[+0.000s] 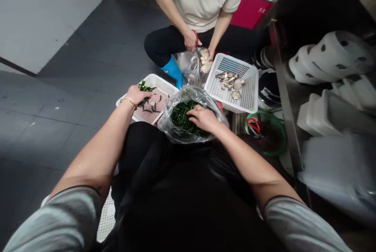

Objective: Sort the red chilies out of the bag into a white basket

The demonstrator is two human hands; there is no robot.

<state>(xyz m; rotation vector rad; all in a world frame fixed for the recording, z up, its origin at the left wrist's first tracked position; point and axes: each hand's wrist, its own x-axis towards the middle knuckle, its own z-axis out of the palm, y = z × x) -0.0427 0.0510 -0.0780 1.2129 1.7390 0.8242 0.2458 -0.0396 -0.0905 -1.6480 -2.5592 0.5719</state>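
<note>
My left hand point(137, 95) is closed around a small bunch of cut green stalks point(144, 86), above the left end of a white perforated basket point(165, 84). A few dark green pieces point(152, 107) lie in that basket. A clear plastic bag point(167, 126) full of dark green cut vegetables point(183, 116) stands open in front of my lap. On the greens in the bag rests my right hand point(202, 118), its fingers slightly bent and apart, with nothing visible held in them.
Opposite me sits a person point(202, 1) with red-handled scissors point(196, 38) and mushrooms point(205, 60). A white basket of mushroom pieces point(252, 87) stands right. Beyond are a green basket point(282, 138), red-handled scissors point(253, 125) and a shelf of stacked containers point(329, 115).
</note>
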